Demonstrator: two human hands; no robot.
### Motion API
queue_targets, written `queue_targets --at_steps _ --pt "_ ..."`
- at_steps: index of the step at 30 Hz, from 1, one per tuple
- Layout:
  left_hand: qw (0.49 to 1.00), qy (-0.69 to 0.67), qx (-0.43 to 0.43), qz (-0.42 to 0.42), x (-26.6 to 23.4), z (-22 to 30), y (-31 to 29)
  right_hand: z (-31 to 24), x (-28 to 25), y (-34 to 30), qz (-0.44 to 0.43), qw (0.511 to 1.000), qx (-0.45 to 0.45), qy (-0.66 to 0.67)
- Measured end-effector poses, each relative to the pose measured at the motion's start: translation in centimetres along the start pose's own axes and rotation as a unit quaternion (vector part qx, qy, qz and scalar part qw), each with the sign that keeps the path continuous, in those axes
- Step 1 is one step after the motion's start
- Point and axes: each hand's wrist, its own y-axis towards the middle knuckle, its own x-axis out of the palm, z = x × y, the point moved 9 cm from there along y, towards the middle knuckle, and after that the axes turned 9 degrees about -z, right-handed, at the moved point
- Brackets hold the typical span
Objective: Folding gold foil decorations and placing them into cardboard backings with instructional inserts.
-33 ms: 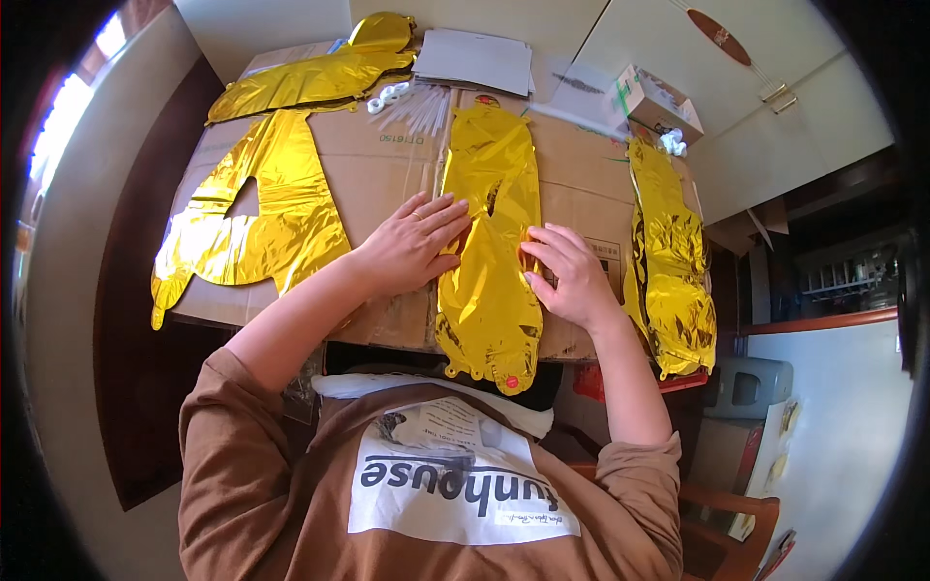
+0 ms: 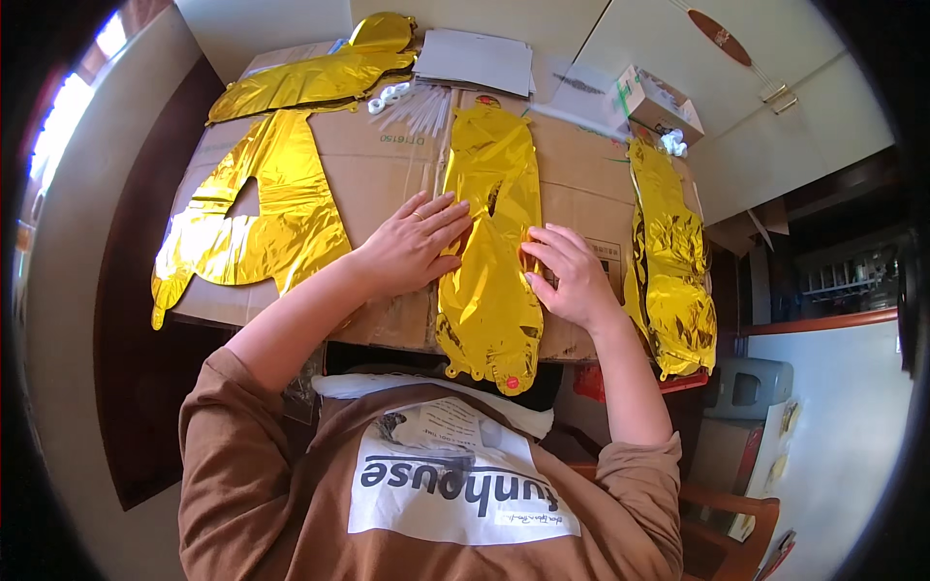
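Observation:
A flat gold foil balloon, pinched in at its middle, lies lengthwise before me, its near end hanging past the cardboard edge. My left hand rests flat, fingers stretched, its fingertips on the balloon's left edge. At the right edge, my right hand touches the foil with bent fingers, the thumb apart from them. To the left lies an A-shaped gold foil balloon. Another gold foil balloon stretches across the far left, and a crumpled gold foil balloon lies at the right.
The balloons lie on brown cardboard. At the back are a stack of white sheets, clear plastic straws, small white rolls and an opened carton. A wooden chair stands at the lower right.

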Motion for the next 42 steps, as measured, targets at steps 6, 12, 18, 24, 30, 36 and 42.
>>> queue_targets --at_steps 6,12,18,24,30,36,42 --pt "1.0 0.002 0.005 0.008 -0.1 0.0 0.0 0.0 0.0 0.1 -0.006 1.0 -0.002 0.004" --pt "1.0 0.0 0.009 0.013 0.1 -0.1 -0.1 0.0 -0.9 0.1 0.027 1.0 -0.014 0.004" --pt "1.0 -0.009 0.011 0.012 0.0 -0.1 0.0 -6.1 -2.4 0.9 0.118 0.989 -0.088 -0.024" --pt "1.0 -0.011 0.016 0.016 0.1 -0.5 -0.1 -10.2 3.7 3.4 0.007 0.996 -0.088 -0.026" --pt "0.996 -0.074 0.03 0.045 -1.2 -0.4 -0.1 -10.3 3.7 2.5 0.059 0.99 -0.111 -0.065" --pt "0.987 -0.143 0.034 0.061 -3.2 -2.9 1.0 -10.5 4.0 2.6 0.026 0.991 -0.103 -0.079" --pt "0.995 -0.063 0.045 0.055 -3.6 -4.9 3.2 -10.6 4.5 2.9 -0.019 0.993 -0.07 -0.093"
